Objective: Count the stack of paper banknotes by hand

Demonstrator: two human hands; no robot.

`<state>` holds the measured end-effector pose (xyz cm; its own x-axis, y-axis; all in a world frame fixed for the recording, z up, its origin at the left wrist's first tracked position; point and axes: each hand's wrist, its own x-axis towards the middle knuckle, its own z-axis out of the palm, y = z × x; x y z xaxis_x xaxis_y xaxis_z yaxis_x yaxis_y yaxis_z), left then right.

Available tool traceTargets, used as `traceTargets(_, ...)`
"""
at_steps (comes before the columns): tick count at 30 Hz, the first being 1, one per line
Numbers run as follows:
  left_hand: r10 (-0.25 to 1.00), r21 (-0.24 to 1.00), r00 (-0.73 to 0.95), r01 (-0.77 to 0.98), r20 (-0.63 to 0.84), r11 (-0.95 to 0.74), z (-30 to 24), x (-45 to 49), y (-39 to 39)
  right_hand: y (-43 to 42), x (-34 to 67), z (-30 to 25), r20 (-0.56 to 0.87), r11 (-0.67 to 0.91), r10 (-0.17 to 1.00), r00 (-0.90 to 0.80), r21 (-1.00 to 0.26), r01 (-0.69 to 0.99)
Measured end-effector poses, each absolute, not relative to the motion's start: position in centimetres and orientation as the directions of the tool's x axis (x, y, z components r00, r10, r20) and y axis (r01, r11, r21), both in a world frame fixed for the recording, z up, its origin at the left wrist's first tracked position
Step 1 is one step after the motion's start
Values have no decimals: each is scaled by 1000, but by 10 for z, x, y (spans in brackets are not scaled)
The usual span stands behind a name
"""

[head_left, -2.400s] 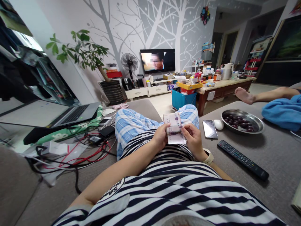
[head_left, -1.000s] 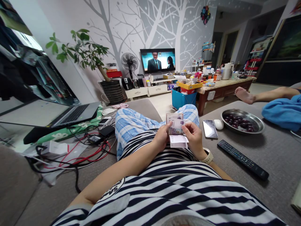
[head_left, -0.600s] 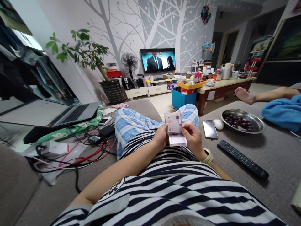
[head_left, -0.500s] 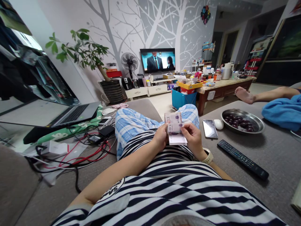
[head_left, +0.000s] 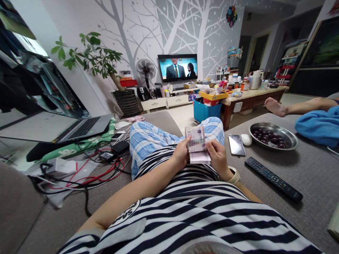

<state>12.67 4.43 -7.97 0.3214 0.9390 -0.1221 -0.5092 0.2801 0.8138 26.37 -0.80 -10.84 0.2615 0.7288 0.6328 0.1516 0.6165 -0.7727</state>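
Observation:
Several banknotes, pale purple and marked with a 5, are held up over my lap. My left hand is closed on their left edge, its thumb lying on the face of the top note. At the right edge my right hand is closed too, thumb and fingers pinching the notes. Lower banknotes stick out beneath the top one, between both hands. How many there are, I cannot tell. A pale watch sits on my right wrist.
Right of me on the sofa lie a phone, a white mouse, a remote control and a steel bowl of dark round fruit. Tangled cables and a laptop are at my left. Another person's foot rests at the far right.
The top note now lies flatter, with its large 5 showing. My right thumb has drawn back slightly to the right edge. My left hand has barely moved.

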Motion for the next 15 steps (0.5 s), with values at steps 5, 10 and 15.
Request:
traceTargets(5, 951, 832, 287, -495, -115, 250, -78, 128, 43, -11, 262, -110, 627, 596, 732, 265, -779, 197)
traceTargets(10, 964, 851, 250, -483, -91, 205, -74, 129, 38, -12, 261, -111, 717, 516, 636, 286, -670, 534)
traceTargets(15, 980, 874, 198, -480, 15, 84, -76, 131, 36, -5, 255, -123, 707, 491, 700, 102, -580, 650)
